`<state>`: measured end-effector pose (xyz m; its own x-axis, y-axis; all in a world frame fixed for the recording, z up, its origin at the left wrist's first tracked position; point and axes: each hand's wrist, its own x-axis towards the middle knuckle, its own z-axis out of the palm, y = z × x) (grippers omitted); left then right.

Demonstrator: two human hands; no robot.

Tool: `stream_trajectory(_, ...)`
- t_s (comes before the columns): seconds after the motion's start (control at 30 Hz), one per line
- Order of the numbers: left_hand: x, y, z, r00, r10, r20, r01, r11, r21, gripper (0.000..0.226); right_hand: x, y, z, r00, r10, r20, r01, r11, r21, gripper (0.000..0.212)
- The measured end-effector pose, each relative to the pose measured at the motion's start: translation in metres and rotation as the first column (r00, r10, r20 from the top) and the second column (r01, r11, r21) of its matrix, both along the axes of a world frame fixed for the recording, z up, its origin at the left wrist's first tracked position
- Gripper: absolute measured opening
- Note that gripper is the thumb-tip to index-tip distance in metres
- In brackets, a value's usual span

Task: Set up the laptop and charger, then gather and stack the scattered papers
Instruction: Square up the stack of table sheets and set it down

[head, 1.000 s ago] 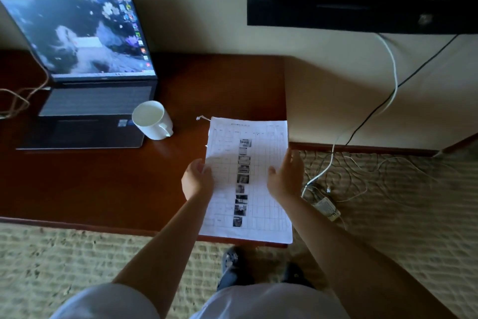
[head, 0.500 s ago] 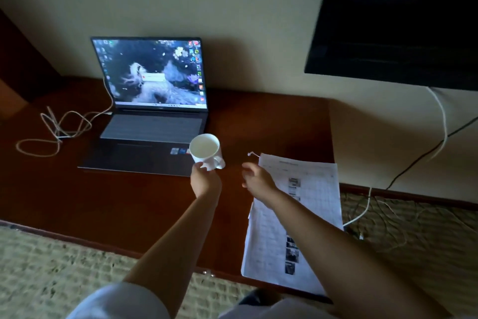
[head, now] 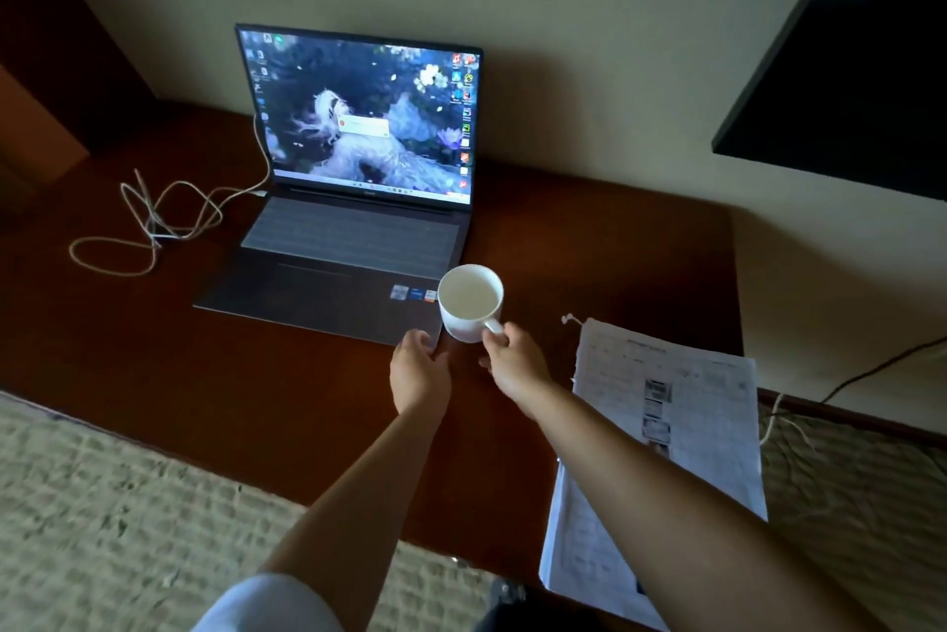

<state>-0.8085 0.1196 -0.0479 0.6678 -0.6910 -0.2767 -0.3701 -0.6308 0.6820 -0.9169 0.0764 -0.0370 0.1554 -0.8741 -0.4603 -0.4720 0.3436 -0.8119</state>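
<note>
On desk's [head: 153, 375] left end, white charger cable [head: 153, 221] lies in loose loops, plugged into left side of open laptop [head: 353, 201], screen lit, back near wall. Just in front of laptop's near-right corner, left hand [head: 420, 373] hovers w/ fingers loosely curved, holding nothing, beside white mug [head: 470, 302] whose handle the right hand [head: 512, 360] pinches; can't tell if mug is touching desk. Farther right, paper stack [head: 666, 452] lies at desk's right end, overhanging near edge, w/ right forearm crossing it.
</note>
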Motion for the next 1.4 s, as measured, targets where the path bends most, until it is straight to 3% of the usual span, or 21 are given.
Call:
stream_trajectory(0.27,0.015,-0.011,-0.001,0.982,-0.089,0.169,0.081,0.995,0.053,0.022,0.008,0.008,-0.007,0.999,-0.047,0.028,0.048,0.998,-0.031,0.029)
stream_trajectory(0.43,0.013,-0.012,-0.008,0.981,-0.122,0.153,0.111,0.991,0.075,0.006,0.007,0.01,-0.004,0.998,-0.051,0.031,0.052,0.998,-0.041,0.029)
stream_trajectory(0.9,0.016,0.002,-0.011,0.913,-0.263,0.313,0.252,0.965,0.075,0.02,0.013,0.016,-0.012,0.993,-0.104,0.047,0.106,0.993,-0.058,0.029)
stream_trajectory(1.4,0.016,0.001,-0.014,0.96,-0.15,0.236,0.148,0.989,0.027,0.016,0.015,0.018,-0.01,0.996,-0.088,0.018,0.088,0.995,-0.052,0.03)
